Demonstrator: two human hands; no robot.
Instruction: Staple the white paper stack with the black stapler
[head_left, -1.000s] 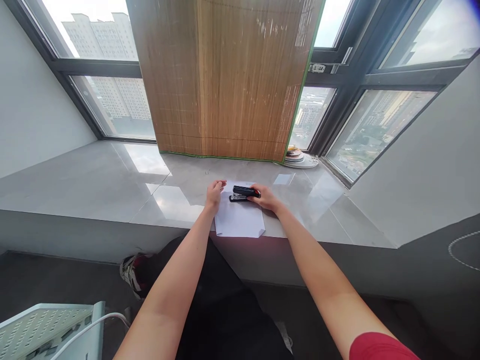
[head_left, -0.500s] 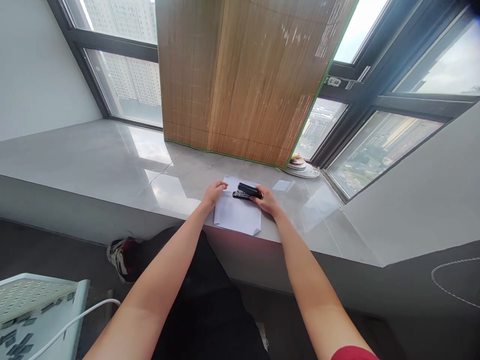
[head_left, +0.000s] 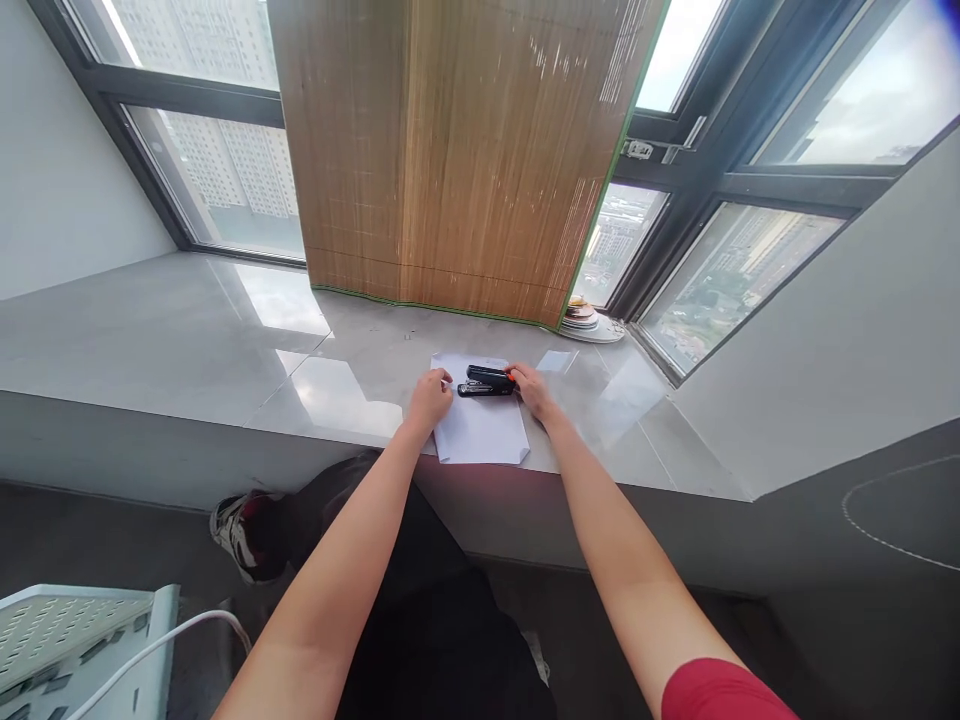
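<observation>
Under your hands you have a white matt paper sheet [head_left: 480,432] and a black glossy plastic stapler [head_left: 487,381] with bright metal at its base. The grey stone-like table [head_left: 172,340] is polished and reflects light. Behind it hangs a rough woven bamboo blind [head_left: 450,150].

Right hand [head_left: 529,390] slid back to stapler [head_left: 487,381] rear end.

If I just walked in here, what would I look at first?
Probably the big bamboo blind hanging in the middle of the windows, down to the grey stone sill. Below it, near the sill's front edge, lies a white sheet of paper with a black stapler on its far end. The left hand rests on the paper's left edge and the right hand touches the stapler's right end.
</observation>
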